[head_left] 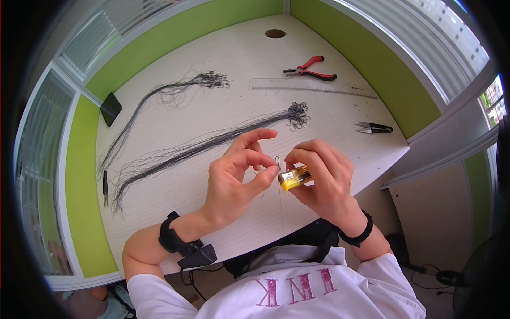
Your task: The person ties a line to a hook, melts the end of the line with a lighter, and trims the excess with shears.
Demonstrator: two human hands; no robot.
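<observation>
White shirt with pink lettering [297, 290] nearest. Left hand [239, 173] pinches small metal hook on thin dark line [277, 160] over the pale wooden desk [175, 212], near edge. Right hand [324, 178] grips yellow plastic lighter [294, 177] just beside it. Dark hooked-line bundles [212, 142] far left look finished; this piece looks mid-work. Red-handled pliers [311, 68] and black snips [374, 127] lie idle, far right.

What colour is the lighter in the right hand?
The lighter is yellow with a silver top, seen in the head view.

There are two long bundles of thin dark line [154, 93] [212, 141], one red-handled pliers [311, 68], one clear plastic ruler [313, 86], one black thread snips [374, 127], one black phone [110, 108], one yellow plastic lighter [295, 178] and one separate wire hook [277, 160].
</observation>
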